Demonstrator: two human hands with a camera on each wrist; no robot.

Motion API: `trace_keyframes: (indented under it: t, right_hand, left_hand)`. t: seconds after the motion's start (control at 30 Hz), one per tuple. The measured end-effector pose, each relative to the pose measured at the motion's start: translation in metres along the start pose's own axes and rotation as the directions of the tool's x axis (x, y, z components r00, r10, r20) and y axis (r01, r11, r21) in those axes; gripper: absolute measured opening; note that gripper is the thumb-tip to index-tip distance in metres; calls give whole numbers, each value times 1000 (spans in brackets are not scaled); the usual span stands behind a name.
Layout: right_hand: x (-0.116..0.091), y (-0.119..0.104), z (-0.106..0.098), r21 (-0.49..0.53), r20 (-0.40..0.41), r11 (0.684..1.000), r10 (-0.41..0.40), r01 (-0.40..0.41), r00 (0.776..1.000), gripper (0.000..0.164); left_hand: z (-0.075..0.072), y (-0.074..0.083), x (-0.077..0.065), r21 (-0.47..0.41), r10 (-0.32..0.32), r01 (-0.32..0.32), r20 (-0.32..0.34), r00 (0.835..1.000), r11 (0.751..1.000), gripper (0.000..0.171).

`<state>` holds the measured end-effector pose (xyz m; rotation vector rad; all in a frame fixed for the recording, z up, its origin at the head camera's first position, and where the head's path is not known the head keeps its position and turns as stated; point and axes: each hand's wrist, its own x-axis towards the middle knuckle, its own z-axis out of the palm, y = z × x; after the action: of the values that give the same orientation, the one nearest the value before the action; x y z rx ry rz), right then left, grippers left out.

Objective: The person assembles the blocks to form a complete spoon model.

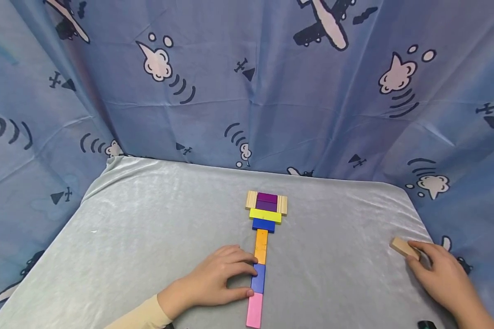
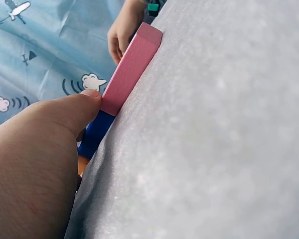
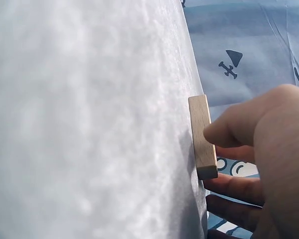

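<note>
On the cloth a column of toy blocks runs toward me in the head view: a yellow block (image 1: 265,216), a blue block (image 1: 263,225), an orange block (image 1: 261,246), a second blue block (image 1: 258,278) and a pink block (image 1: 254,310). My left hand (image 1: 220,278) touches the column's left side. Its thumb meets the pink block near the joint with the blue one, as the left wrist view shows too. Far to the right, my right hand (image 1: 442,272) pinches a plain wooden block (image 3: 202,134) between thumb and fingers, low over the cloth.
Two purple blocks (image 1: 266,201) lie between two upright plain wooden blocks (image 1: 281,205) at the column's far end. A grey cloth (image 1: 169,214) covers the table. Blue printed curtains (image 1: 206,82) surround it. A small dark object (image 1: 426,324) sits at the bottom right.
</note>
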<state>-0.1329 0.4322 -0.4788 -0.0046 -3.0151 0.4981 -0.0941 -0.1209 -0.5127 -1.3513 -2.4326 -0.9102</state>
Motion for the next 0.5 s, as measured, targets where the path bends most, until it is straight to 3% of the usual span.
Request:
trace_keyframes:
  t: [0.5]
  right_hand:
    - [-3, 0, 5, -13, -38, 999, 51, -52, 998, 43]
  left_hand:
    - [0, 1, 0, 11, 11, -11, -5, 1000, 1000, 31]
